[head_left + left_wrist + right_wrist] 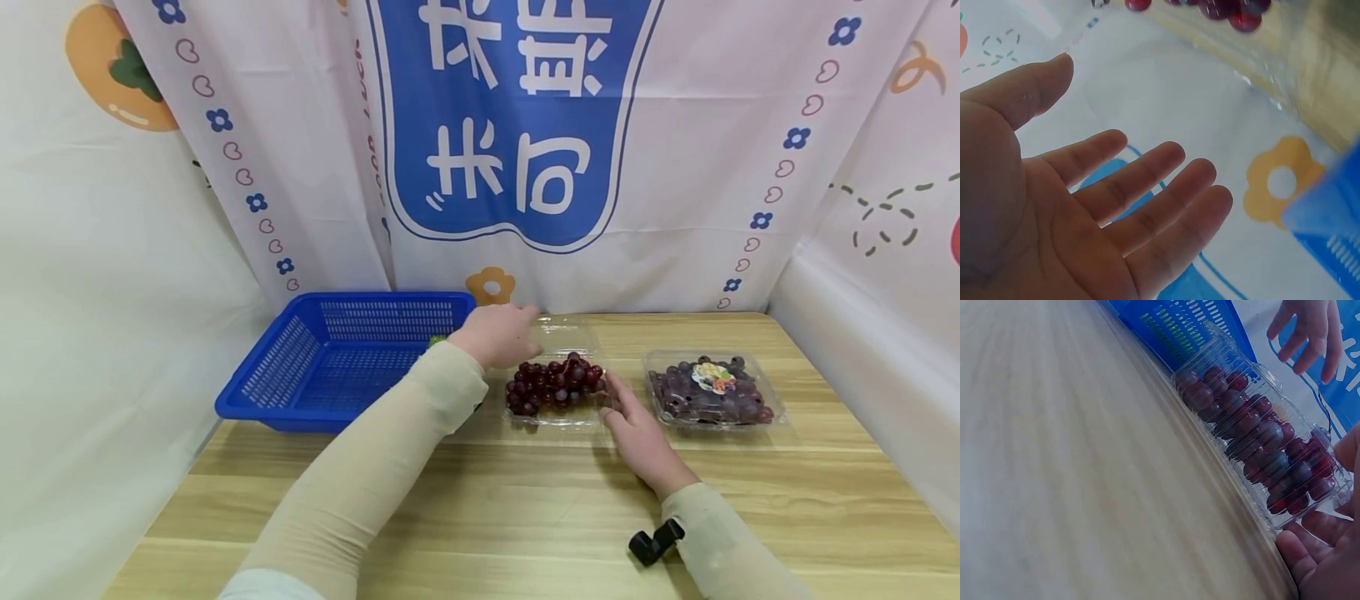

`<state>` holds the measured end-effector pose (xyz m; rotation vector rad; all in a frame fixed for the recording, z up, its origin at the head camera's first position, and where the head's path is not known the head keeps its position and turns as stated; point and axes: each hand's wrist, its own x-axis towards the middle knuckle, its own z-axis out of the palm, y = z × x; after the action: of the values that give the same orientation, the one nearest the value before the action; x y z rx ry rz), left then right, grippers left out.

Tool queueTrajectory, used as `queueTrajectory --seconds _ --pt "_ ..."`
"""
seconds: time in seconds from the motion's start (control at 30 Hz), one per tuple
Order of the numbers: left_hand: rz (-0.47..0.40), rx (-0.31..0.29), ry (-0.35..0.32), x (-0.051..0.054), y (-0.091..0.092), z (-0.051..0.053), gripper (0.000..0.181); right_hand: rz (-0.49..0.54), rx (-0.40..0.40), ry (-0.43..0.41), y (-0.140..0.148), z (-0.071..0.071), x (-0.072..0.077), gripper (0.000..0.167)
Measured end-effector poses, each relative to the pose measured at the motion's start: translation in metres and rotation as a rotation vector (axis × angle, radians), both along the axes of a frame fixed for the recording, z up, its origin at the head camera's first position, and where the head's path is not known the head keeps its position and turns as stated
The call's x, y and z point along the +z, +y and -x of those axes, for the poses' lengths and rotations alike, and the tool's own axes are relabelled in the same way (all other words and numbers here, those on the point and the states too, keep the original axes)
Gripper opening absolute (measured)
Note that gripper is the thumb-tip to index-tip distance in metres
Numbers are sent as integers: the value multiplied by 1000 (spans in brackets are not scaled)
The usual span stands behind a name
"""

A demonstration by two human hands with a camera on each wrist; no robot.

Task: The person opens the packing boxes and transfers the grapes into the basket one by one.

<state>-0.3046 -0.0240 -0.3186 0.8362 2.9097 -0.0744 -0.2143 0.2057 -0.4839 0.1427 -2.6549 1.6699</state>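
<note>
A clear plastic box (566,423) of dark red grapes (555,383) stands on the table with its lid (564,335) folded back behind it. My left hand (498,335) hovers over the box's back left side, fingers spread and holding nothing. In the left wrist view its palm (1085,212) faces the camera, apart from the grapes. My right hand (641,437) holds the box's right end, with fingers and thumb at its corner. From the right wrist, the fingertips (1297,553) show low against the box wall; part of that hand is cut off by the frame.
A blue plastic basket (300,414) sits left of the box, with something green (437,340) in it, mostly hidden by my left arm. To the right is another clear box (712,400) of dark grapes, closed and labelled. Printed cloth (675,250) hangs behind the wooden table (525,500).
</note>
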Motion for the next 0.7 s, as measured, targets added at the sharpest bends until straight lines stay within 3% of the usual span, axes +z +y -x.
queueTrajectory --seconds 0.17,0.4,0.7 --pt "-1 -35 -5 -13 15 -3 62 2 3 8 0 0 1 64" --pt "42 -49 -11 -42 34 -6 67 21 18 9 0 1 1 64" --pt "16 -33 -16 -71 42 -7 80 19 11 5 0 1 1 65"
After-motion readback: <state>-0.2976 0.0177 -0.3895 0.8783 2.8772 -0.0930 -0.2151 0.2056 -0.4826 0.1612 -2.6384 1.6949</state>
